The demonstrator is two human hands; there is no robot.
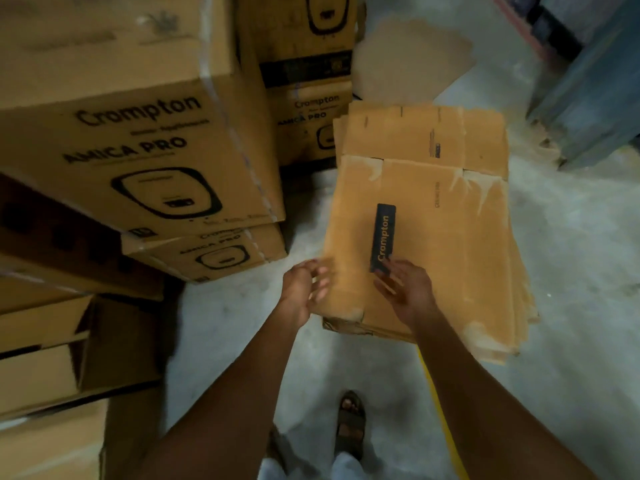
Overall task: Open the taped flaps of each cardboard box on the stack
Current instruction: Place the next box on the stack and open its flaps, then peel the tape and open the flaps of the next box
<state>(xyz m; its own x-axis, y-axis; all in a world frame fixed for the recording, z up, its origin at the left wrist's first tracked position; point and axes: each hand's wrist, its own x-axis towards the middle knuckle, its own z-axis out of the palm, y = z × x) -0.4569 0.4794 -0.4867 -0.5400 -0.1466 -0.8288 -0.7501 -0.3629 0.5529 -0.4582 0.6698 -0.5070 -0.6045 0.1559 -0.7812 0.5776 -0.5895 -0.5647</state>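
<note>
Right hand (405, 289) spread on the pile of flattened brown cardboard sheets (450, 244), left hand (304, 289) at its edge (grip too blurred to call). Stack of brown printed cardboard boxes (138, 150) just left looks taped shut: most work remains.

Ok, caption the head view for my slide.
Left hand and right hand reach a pile of flattened cartons beside stacked Crompton boxes.

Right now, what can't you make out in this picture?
Head view:
Left hand: motion-blurred; whether it grips the flat cardboard is unclear.
Black label: lower end covered by the right hand.
Big box: top cut off by the frame edge.
Small print: unreadable, too small.
</note>
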